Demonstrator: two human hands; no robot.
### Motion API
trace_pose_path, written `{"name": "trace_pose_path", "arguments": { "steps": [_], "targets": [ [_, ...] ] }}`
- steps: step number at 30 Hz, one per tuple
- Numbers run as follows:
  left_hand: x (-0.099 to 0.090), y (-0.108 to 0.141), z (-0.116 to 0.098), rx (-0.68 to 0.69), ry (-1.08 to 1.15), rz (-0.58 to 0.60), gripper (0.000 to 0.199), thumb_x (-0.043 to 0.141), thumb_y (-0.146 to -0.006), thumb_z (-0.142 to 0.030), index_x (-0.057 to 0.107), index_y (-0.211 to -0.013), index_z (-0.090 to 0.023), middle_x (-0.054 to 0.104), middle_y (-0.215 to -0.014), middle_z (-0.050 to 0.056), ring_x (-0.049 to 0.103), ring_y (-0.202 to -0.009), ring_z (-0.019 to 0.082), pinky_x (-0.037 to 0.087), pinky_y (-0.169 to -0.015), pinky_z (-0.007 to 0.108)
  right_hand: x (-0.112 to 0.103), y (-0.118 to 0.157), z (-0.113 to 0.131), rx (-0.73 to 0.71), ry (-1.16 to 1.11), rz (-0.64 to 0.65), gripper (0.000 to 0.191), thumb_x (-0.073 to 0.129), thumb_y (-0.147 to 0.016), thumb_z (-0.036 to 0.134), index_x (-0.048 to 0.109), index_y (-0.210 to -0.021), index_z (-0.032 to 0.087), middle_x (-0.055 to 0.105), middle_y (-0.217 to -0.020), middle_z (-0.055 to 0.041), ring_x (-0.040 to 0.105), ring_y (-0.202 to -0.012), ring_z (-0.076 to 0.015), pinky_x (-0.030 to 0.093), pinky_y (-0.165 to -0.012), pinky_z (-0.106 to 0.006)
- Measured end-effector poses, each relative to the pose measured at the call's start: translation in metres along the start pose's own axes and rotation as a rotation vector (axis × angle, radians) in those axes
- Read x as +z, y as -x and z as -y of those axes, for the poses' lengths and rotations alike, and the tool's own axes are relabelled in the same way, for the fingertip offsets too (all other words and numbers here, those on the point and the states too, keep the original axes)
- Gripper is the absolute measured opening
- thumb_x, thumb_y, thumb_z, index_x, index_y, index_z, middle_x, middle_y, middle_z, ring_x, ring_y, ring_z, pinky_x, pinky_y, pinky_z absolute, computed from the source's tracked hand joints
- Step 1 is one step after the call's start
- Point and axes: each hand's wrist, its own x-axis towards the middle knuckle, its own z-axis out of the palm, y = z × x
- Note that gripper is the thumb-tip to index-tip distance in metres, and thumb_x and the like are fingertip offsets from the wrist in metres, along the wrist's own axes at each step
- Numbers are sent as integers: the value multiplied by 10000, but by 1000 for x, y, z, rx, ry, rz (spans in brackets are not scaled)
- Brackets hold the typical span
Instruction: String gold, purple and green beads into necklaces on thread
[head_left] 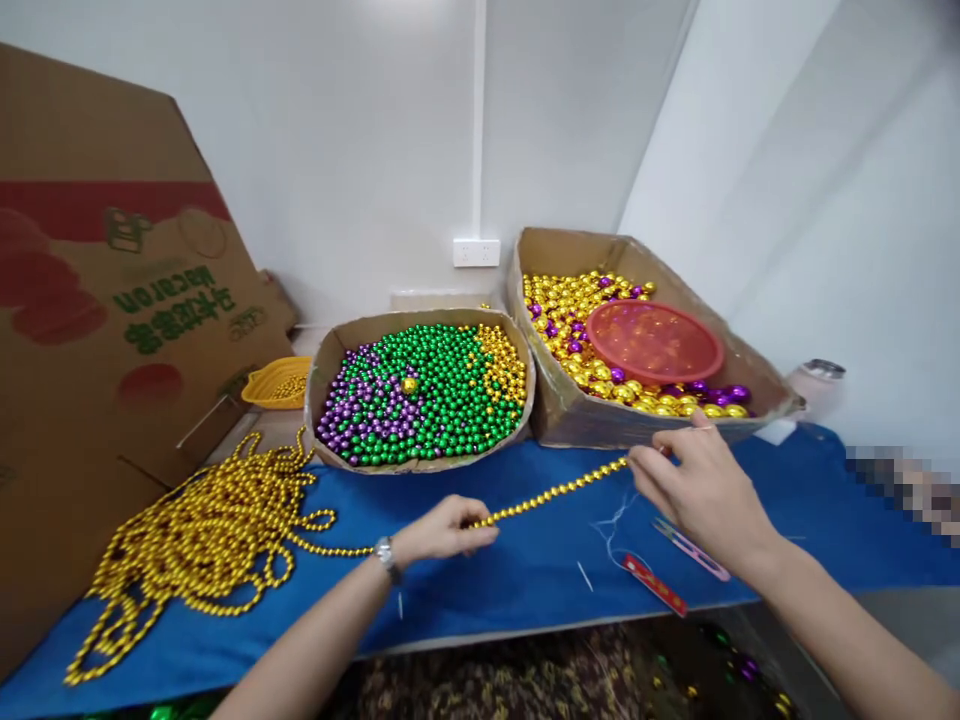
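A gold bead strand (559, 492) stretches slantwise between my two hands above the blue cloth. My left hand (442, 528), a watch at its wrist, is closed around the lower part of the strand. My right hand (694, 480) pinches its upper end, in front of the large box. From my left hand the beads run back to a tangled pile of gold bead strands (202, 530) on the left. Under my right hand lie thread snips with a pink handle (701, 555), a red packet (654, 583) and loose pale thread (616, 522).
A carton of green, purple and gold beads (319, 425) stands mid-table. Right of it, a larger box (574, 425) holds gold and purple balls and a red plastic basket (654, 340). A tall cardboard box (97, 300) bounds the left; a yellow basket (259, 390) sits beside it.
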Motion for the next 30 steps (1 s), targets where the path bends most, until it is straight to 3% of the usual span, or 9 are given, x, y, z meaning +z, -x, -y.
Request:
{"name": "trace_pose_path", "arguments": {
  "steps": [4, 7, 9, 12, 18, 26, 30],
  "targets": [
    [-53, 49, -21, 42, -379, -267, 315, 477, -882, -427, 635, -912, -157, 631, -762, 5, 539, -653, 121, 403, -595, 215, 35, 34, -10, 151, -39, 23, 304, 436, -911, 302, 631, -712, 179, 498, -722, -40, 487, -688, -168, 395, -939, -482],
    [-66, 78, -30, 62, -570, -343, 266, 465, -899, -385, 631, -995, -200, 666, -897, 24, 600, -789, 157, 449, -720, 244, 56, 56, 6, 278, -159, 107, 276, 442, -910, 311, 622, -743, 183, 507, -740, -32, 520, -724, -168, 349, -994, -496],
    [-59, 92, -22, 51, -657, -324, 251, 451, -909, -369, 630, -1017, -229, 662, -923, 29, 615, -830, 170, 463, -748, 255, 64, 72, 23, 322, -239, 192, 260, 442, -909, 299, 612, -742, 195, 521, -750, -23, 542, -738, -160, 331, -1018, -483],
    [-35, 107, 5, 19, -741, -273, 262, 410, -927, -343, 624, -1047, -252, 640, -896, 37, 629, -788, 171, 483, -712, 257, 70, 95, 49, 328, -297, 303, 256, 434, -905, 262, 596, -714, 212, 540, -741, -11, 566, -722, -151, 359, -1004, -451],
    [5, 129, 55, -54, -749, -267, 289, 362, -943, -309, 583, -1127, -278, 610, -919, 44, 641, -713, 153, 509, -669, 245, 78, 130, 81, 352, -388, 455, 231, 445, -889, 228, 587, -707, 222, 561, -737, -12, 593, -718, -162, 411, -955, -426],
    [18, 139, 66, -119, -669, -312, 138, 414, -926, -316, 537, -940, -256, 637, -884, 20, 650, -750, 175, 503, -680, 266, 84, 140, 91, 367, -427, 521, 222, 457, -898, 223, 584, -715, 219, 549, -745, -11, 594, -737, -168, 397, -948, -423],
    [21, 137, 68, -105, -656, -302, 153, 400, -927, -292, 547, -951, -257, 623, -884, 25, 642, -731, 173, 497, -684, 267, 87, 143, 92, 369, -408, 543, 236, 446, -903, 226, 591, -716, 219, 552, -740, -13, 589, -731, -167, 398, -938, -412]
  ]
}}
